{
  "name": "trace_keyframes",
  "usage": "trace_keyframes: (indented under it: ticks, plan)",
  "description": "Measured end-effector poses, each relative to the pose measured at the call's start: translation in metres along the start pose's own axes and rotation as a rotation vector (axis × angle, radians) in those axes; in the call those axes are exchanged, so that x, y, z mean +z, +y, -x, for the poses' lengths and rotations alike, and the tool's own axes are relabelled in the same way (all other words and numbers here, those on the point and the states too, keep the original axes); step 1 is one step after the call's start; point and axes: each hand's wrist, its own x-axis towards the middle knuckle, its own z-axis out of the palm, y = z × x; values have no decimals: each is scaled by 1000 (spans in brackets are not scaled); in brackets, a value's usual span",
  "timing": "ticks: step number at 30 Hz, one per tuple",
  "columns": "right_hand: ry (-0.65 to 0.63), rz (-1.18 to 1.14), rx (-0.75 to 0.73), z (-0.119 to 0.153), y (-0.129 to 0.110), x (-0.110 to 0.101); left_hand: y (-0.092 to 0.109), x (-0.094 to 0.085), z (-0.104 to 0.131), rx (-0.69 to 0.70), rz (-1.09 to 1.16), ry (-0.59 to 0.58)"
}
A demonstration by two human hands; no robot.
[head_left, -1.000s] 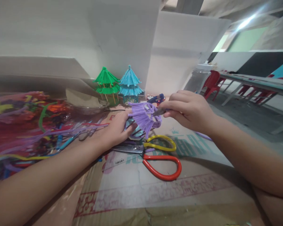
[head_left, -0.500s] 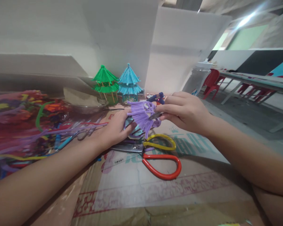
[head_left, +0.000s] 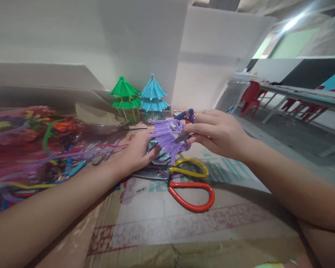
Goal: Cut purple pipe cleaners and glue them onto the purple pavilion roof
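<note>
— Holding what, and where?
— Gripping the purple fringed piece (head_left: 163, 137) in the left hand (head_left: 140, 149), just beyond the scissors (head_left: 163, 174); pinching a dark pointed tool (head_left: 181, 137) in the right hand (head_left: 219, 131).
— Risking what?
— Possibly bending it; likely through pressing too hard.

Green Chinese characters (head_left: 226, 169) on cardboard (head_left: 156, 214), partly hidden, unreadable; small black print (head_left: 141, 190), illegible.

Bare, both of them: left forearm (head_left: 64, 203) and right forearm (head_left: 289, 178) tapered slim into a bare left hand (head_left: 139, 150) and right hand (head_left: 222, 132)!
</note>
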Motion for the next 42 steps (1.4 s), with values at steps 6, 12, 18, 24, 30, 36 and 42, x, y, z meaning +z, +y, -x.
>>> trace_keyframes:
  ticks: [6,12,18,24,30,36,42]
  plan:
    - [-13,27,-27,-1,0,-2,-1,1,0,-12,8,1]
    - [-22,48,-40,-2,0,-5,-1,0,0,1,6,30]
    - [-6,46,-60,-1,1,-4,1,-1,0,10,5,33]
    - [13,23,-54,0,2,-2,1,0,1,-7,12,22]
    - [-23,-3,-6,0,0,-2,0,0,1,16,6,37]
    - [-15,-40,0,0,0,-1,1,0,0,11,-2,49]
    - [-18,-31,3,1,1,0,1,-1,0,-7,-11,34]
